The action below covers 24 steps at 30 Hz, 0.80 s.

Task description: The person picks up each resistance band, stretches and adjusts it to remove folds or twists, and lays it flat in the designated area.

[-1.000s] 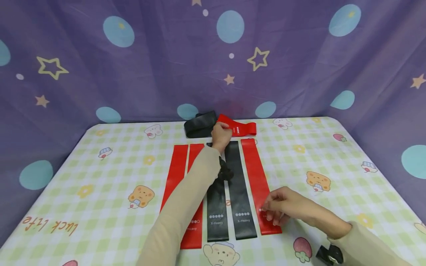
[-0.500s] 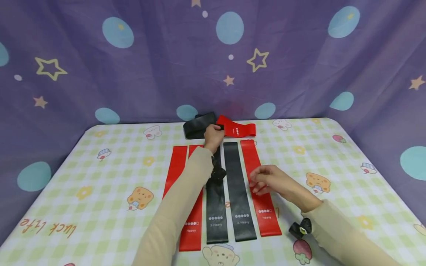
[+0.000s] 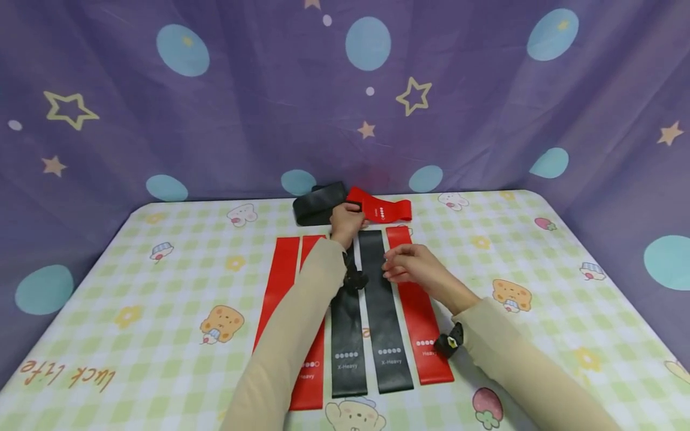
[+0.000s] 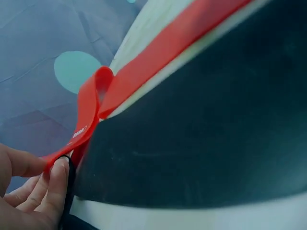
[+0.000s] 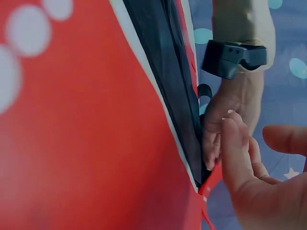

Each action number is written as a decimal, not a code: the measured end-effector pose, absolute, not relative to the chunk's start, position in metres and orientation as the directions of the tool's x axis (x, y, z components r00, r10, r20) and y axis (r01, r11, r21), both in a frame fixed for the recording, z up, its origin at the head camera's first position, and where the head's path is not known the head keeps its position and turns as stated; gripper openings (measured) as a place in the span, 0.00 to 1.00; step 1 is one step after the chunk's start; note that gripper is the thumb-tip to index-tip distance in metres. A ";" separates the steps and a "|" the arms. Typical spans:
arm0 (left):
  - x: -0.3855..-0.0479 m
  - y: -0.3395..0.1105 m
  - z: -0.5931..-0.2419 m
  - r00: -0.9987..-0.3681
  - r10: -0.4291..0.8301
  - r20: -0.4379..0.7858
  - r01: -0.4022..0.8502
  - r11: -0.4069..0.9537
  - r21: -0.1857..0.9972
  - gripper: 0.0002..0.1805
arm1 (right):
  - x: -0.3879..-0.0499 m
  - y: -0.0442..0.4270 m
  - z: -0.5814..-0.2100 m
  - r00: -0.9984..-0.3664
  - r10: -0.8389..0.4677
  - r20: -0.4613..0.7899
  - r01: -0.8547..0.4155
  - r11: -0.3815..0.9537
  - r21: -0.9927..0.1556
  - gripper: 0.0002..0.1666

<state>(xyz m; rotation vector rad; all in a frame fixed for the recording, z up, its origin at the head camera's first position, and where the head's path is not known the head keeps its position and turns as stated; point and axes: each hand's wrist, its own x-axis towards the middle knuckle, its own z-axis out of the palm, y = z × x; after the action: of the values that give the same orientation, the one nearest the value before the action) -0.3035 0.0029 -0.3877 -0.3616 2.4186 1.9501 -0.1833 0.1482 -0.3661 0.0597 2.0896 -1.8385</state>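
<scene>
At the back of the table, my left hand (image 3: 346, 224) reaches to a red resistance band (image 3: 389, 211) and a black resistance band (image 3: 320, 206) standing in loops. In the left wrist view, its thumb and finger pinch the end of the red band (image 4: 87, 117), and a black band edge lies along the fingertip. My right hand (image 3: 416, 268), fingers loosely bent, hovers over the flat red band (image 3: 417, 305) at the right and holds nothing. Left of it lie flat black bands (image 3: 381, 299) marked X-Heavy and flat red bands (image 3: 281, 269), partly hidden by my left sleeve.
A checked, cartoon-printed cloth (image 3: 178, 299) covers the table. A purple curtain (image 3: 259, 108) with stars and blue spots hangs behind the back edge. Each wrist carries a small black camera, the right one (image 3: 450, 341) beside the red band.
My right hand has moved up and left from the lower end of the right red band to its upper part. The left hand has shifted slightly left, staying at the upright bands.
</scene>
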 end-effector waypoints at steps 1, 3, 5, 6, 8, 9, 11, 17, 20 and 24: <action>-0.303 0.002 -0.387 -0.974 -0.164 -0.159 -0.188 0.180 0.965 0.15 | -0.185 0.146 -0.367 -0.937 -0.199 -0.286 0.264 0.130 -0.956 0.20; -0.301 0.002 -0.384 -0.974 -0.149 -0.172 -0.195 0.157 0.968 0.15 | -0.189 0.141 -0.370 -0.938 -0.203 -0.280 0.271 0.072 -0.960 0.21; -0.299 0.002 -0.380 -0.976 -0.129 -0.177 -0.192 0.117 0.974 0.16 | -0.193 0.138 -0.371 -0.940 -0.198 -0.279 0.283 0.007 -0.959 0.22; -0.298 0.002 -0.378 -0.977 -0.117 -0.176 -0.188 0.096 0.978 0.16 | -0.195 0.136 -0.371 -0.940 -0.197 -0.278 0.288 -0.027 -0.957 0.23; -0.295 0.003 -0.373 -0.980 -0.099 -0.173 -0.180 0.067 0.981 0.16 | -0.200 0.134 -0.370 -0.938 -0.196 -0.285 0.308 -0.099 -0.946 0.25; -0.295 0.004 -0.371 -0.981 -0.096 -0.170 -0.176 0.059 0.983 0.16 | -0.202 0.133 -0.370 -0.937 -0.193 -0.292 0.321 -0.138 -0.937 0.26; -0.293 0.005 -0.368 -0.981 -0.092 -0.170 -0.176 0.051 0.983 0.15 | -0.207 0.130 -0.369 -0.931 -0.190 -0.311 0.348 -0.213 -0.913 0.28; -0.287 0.007 -0.363 -0.981 -0.060 -0.187 -0.190 0.056 0.980 0.15 | -0.219 0.122 -0.370 -0.911 -0.135 -0.389 0.405 -0.458 -0.791 0.29; -0.283 0.006 -0.361 -0.981 -0.052 -0.185 -0.188 0.051 0.981 0.15 | -0.224 0.118 -0.370 -0.904 -0.101 -0.415 0.400 -0.542 -0.739 0.29; -0.276 0.004 -0.358 -0.980 -0.049 -0.192 -0.194 0.022 0.981 0.16 | -0.232 0.116 -0.370 -0.889 -0.061 -0.453 0.392 -0.611 -0.687 0.28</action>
<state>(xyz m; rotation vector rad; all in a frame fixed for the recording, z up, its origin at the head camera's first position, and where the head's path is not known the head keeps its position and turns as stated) -0.2765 0.0037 -0.3581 -0.2592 2.1692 2.1107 -0.2322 0.1157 -0.3701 0.5715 1.2252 -2.5458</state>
